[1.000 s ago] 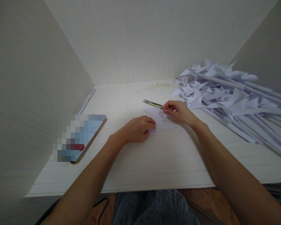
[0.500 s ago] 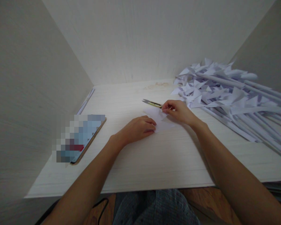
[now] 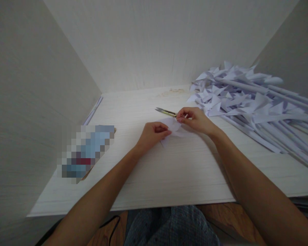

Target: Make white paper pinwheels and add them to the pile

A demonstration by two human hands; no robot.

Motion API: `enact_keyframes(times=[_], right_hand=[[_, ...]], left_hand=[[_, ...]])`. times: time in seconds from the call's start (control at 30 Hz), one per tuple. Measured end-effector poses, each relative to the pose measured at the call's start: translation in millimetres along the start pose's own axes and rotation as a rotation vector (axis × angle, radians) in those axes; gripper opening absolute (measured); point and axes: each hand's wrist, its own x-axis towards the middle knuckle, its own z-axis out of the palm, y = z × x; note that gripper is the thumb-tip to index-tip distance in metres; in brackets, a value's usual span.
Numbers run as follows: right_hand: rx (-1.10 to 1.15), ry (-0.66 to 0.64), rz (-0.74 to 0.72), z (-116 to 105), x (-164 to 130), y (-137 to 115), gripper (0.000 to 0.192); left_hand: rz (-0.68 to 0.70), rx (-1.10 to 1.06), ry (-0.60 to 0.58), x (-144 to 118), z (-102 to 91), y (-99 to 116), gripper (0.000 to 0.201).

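A small white sheet of paper (image 3: 175,127) lies between my hands near the middle of the white table. My left hand (image 3: 155,133) pinches its left side between thumb and fingers. At its upper right, my right hand (image 3: 193,119) has thumb and forefinger closed on a folded part of the same paper. Thread snips (image 3: 166,112) with pale yellow-green handles rest just beyond, blades toward the left. The right fingertips hide the end of the snips' handle, and I cannot tell if they touch it.
Folded paper pinwheels (image 3: 220,97) on rolled paper sticks (image 3: 274,131) are piled at the right. A pixelated phone (image 3: 97,141) lies at the left. Behind it a thin paper roll (image 3: 92,110) rests along the left wall. Walls enclose the table (image 3: 169,181) on three sides.
My left hand has gone from lying flat on the paper to pinching its left side, with the wrist raised. My right hand keeps its pinch almost in place.
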Motion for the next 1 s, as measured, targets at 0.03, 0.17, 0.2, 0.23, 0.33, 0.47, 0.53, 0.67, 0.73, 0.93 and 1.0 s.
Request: enact_keyframes(times=[0.03, 0.17, 0.2, 0.23, 0.33, 0.47, 0.53, 0.67, 0.73, 0.93, 1.0], right_hand=[[0.015, -0.004, 0.0, -0.1, 0.1, -0.5, 0.012], [0.077, -0.03, 0.004, 0.5, 0.5, -3.5, 0.015], [0.095, -0.036, 0.004, 1.0, 0.6, -4.5, 0.015], [0.111, -0.044, 0.004, 1.7, 0.6, -5.5, 0.016], [0.139, -0.08, 0.005, 3.7, 0.1, -8.6, 0.016], [0.148, -0.126, -0.006, 5.6, -0.5, -10.6, 0.015], [0.119, -0.142, -0.022, 6.8, -0.7, -11.3, 0.013], [0.014, -0.118, -0.104, 11.4, -1.7, -14.4, 0.009], [-0.031, -0.09, -0.133, 14.1, -2.6, -16.5, 0.009], [-0.106, -0.06, -0.16, 19.3, -4.0, -17.9, 0.009], [-0.116, -0.047, -0.162, 20.4, -3.7, -17.0, 0.009]], left_hand=[[-0.032, -0.042, 0.032, 0.0, 0.6, 0.6, 0.013], [-0.097, -0.101, 0.109, -1.7, 3.0, 4.6, 0.015], [-0.105, -0.105, 0.121, -2.2, 3.7, 5.5, 0.015], [-0.113, -0.108, 0.131, -2.6, 4.4, 6.0, 0.015], [-0.148, -0.116, 0.141, -2.8, 5.9, 6.2, 0.013], [-0.196, -0.131, 0.147, -1.9, 6.1, 4.9, 0.011], [-0.2, -0.139, 0.151, -1.5, 5.4, 4.7, 0.011], [-0.202, -0.168, 0.147, -1.4, 4.0, 5.6, 0.01], [-0.204, -0.2, 0.14, -1.4, 3.7, 6.3, 0.01], [-0.23, -0.254, 0.142, -1.5, 3.7, 6.6, 0.011], [-0.239, -0.255, 0.14, -1.2, 3.6, 6.3, 0.011]])
